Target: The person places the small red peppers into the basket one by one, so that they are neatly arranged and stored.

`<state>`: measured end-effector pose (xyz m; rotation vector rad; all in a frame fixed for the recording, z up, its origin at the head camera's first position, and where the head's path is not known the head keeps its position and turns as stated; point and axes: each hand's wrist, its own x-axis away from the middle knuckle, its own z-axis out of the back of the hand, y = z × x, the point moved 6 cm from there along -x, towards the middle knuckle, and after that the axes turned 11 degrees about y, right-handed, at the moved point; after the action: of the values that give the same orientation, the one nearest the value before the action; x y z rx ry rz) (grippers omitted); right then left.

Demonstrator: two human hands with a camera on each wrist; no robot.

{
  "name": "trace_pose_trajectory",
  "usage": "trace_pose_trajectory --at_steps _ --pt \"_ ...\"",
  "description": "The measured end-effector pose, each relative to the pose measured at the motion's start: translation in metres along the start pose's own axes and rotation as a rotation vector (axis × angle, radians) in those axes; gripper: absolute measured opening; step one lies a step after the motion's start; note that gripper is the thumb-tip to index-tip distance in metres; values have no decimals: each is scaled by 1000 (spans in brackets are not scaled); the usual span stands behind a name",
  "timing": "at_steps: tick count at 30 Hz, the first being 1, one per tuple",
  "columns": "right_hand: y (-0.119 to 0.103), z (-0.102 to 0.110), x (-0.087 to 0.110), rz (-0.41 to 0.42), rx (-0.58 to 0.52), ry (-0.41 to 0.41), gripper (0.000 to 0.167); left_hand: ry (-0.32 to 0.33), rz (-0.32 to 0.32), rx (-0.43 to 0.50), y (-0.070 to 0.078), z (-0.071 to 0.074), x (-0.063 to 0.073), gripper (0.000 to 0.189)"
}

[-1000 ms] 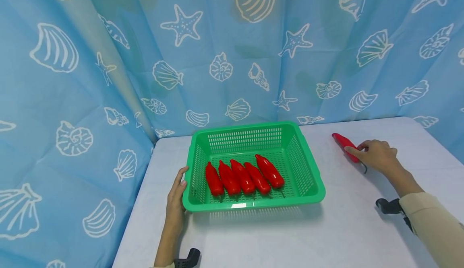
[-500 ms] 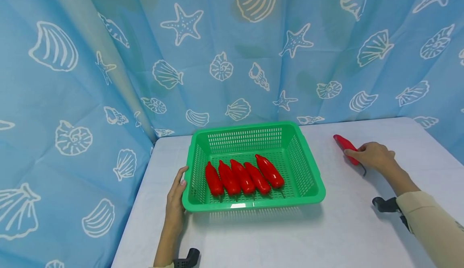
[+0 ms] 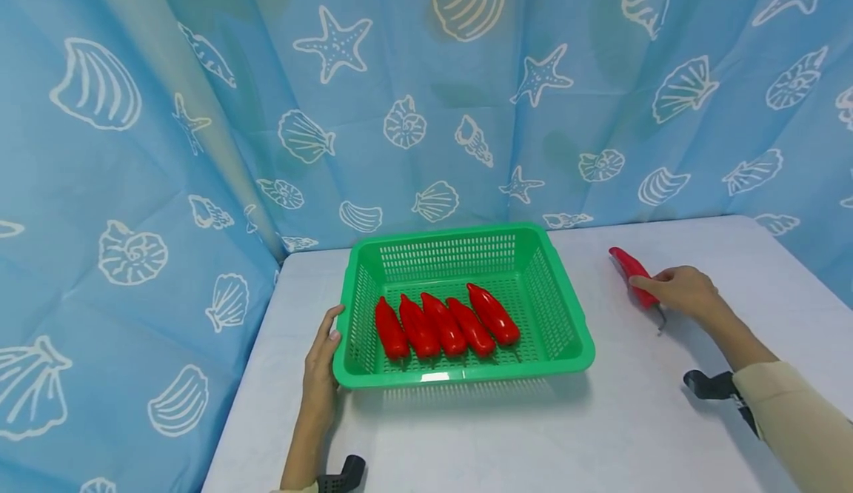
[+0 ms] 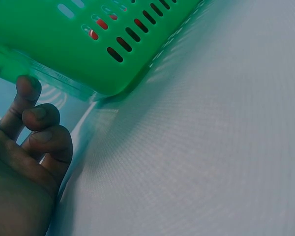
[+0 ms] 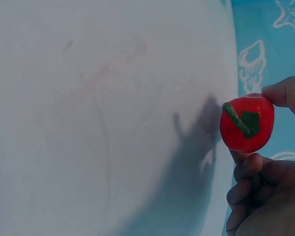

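In the head view my right hand (image 3: pixel 683 289) pinches a red chili pepper (image 3: pixel 628 267) near its stem end, at the right of the table. The right wrist view shows the pepper (image 5: pixel 248 130) stem end on, between thumb and fingers; its shadow falls apart from it on the cloth. My left hand (image 3: pixel 321 371) holds the left rim of a green plastic basket (image 3: pixel 466 376). From the left wrist, curled fingers (image 4: pixel 49 140) show just under the basket's rim (image 4: pixel 44 73). Several red peppers (image 3: pixel 443 325) lie side by side inside the basket.
A white cloth (image 3: pixel 480 441) covers the table. Behind and to the left hangs a blue curtain (image 3: pixel 400 71) with white shells and starfish. The basket stands left of the held pepper, with white tabletop between them.
My right hand has kept its pinch on the pepper and shifted it slightly, with its stem now hanging more downward. The left hand and basket have stayed in place.
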<state>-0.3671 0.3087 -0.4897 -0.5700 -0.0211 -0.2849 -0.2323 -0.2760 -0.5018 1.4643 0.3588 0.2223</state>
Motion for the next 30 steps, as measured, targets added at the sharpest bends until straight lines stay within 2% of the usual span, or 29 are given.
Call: trace_pose_trajectory --at_steps 12,30 --pt "-19 7 18 -2 -100 -41 89 4 13 13 3 2 2 40" --pt "-35 10 40 39 -162 -56 98 -1 7 17 2 -1 2 41"
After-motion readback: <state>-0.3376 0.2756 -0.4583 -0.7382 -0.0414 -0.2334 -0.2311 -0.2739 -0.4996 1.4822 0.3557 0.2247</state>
